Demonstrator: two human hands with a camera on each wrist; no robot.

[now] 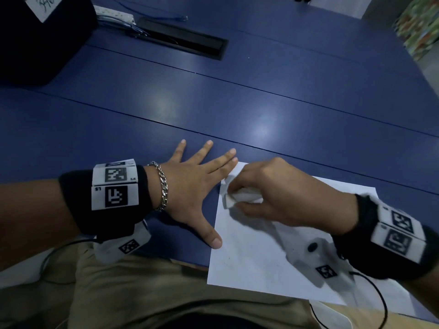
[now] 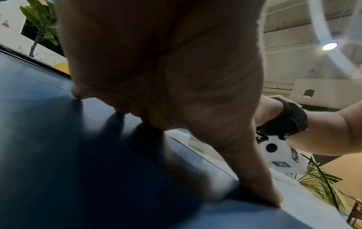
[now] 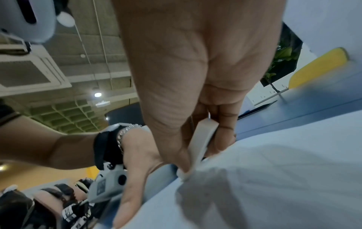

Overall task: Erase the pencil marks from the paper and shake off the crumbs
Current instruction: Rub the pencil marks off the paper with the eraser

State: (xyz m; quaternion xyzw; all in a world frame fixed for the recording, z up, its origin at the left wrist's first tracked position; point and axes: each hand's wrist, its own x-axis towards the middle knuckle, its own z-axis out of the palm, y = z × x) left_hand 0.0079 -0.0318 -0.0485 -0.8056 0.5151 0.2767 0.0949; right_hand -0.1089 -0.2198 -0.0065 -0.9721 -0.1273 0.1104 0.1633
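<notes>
White paper (image 1: 256, 252) lies on our blue table (image 1: 237, 103), its near edge hanging past the table's front edge above our lap. Our right hand (image 1: 280, 193) works at the sheet's far left corner, the grip closed round a white eraser (image 1: 234, 198): the thumb pinches it on one side and the fingers curl against the other, and its lower end presses on the paper. From the right wrist the eraser (image 3: 201, 139) shows as a flat white block, tilted, with its tip on the sheet (image 3: 274, 170).

Our left hand (image 1: 192, 188) lies flat just beside the paper's left edge, its grip slack, fingers straight and spread over the bare table. The thumb tip touches the sheet's left edge, and the forefinger tip reaches the far corner. A silver chain bracelet (image 1: 162, 186) sits on that wrist.

Any pencil marks are too faint for us to make out.
</notes>
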